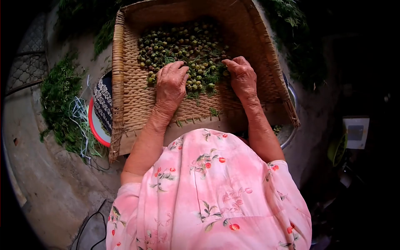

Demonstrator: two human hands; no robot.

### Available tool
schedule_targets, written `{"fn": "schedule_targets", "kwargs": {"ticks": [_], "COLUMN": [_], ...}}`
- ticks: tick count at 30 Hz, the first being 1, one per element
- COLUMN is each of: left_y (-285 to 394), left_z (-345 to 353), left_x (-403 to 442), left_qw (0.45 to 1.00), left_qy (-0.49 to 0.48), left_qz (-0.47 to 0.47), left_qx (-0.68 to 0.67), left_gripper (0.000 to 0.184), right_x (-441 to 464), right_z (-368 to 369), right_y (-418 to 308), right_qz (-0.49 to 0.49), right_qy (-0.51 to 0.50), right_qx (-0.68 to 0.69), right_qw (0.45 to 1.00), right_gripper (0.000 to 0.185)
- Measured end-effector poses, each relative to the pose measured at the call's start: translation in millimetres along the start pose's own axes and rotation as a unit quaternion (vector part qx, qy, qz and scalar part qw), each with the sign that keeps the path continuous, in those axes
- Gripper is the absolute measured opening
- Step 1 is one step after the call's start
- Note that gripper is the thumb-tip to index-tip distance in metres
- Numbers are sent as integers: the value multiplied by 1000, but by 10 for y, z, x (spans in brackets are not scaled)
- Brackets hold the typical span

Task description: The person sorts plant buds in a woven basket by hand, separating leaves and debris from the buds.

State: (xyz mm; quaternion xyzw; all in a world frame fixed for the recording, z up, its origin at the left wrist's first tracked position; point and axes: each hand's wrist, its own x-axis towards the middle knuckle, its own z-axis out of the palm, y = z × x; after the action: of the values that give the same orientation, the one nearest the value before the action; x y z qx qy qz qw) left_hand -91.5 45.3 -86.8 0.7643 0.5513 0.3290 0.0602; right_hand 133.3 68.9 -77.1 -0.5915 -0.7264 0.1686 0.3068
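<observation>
A woven basket tray with a raised rim is in front of my body. A heap of small round green cones or seed pods lies in it, mixed with feathery green sprigs. At the near left side of the heap is my left hand, back up, its fingers curled down at the pods. On the heap's right side my right hand has its thumb and fingertips drawn together in a pinch. Whatever sits between the fingertips of either hand is hidden or too small to name.
Feathery green cuttings lie on the concrete floor at left, beside pale plastic strings. A red-rimmed basin with dark patterned cloth stands against the tray's left. A metal-rimmed vessel shows under its right side. More greenery lies at upper right.
</observation>
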Motion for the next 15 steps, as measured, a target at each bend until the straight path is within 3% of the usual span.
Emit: {"fn": "schedule_targets", "kwargs": {"ticks": [2, 6, 8, 9, 11, 13, 15], "left_y": [3, -5, -2, -2, -10, 13, 62], "left_z": [21, 12, 0, -1, 7, -1, -9], "left_x": [-11, -10, -11, -18, -21, 9, 52], "left_qw": [1000, 1000, 1000, 1000, 1000, 1000, 999], "left_qy": [-4, -12, -16, -17, -20, -24, -33], "left_qz": [4, 7, 0, 3, 0, 6, 4], "left_qx": [5, 3, -5, -4, -4, 0, 6], "left_gripper": [21, 20, 20, 20, 20, 20, 21], "right_x": [11, 23, 15, 6, -16, -33, -48], "right_z": [53, 45, 41, 26, -37, -118, -154], "right_y": [10, -9, -3, -5, -5, -21, -61], "right_qz": [-25, -25, 6, 7, 171, 191, 238], "right_qy": [-29, -7, 105, 109, 74, 54, 45], "right_qx": [-97, -104, 147, 148, 331, 372, 563], "right_qw": [995, 994, 983, 983, 925, 907, 790], "right_gripper": [34, 29, 19, 19, 11, 18, 18]}}
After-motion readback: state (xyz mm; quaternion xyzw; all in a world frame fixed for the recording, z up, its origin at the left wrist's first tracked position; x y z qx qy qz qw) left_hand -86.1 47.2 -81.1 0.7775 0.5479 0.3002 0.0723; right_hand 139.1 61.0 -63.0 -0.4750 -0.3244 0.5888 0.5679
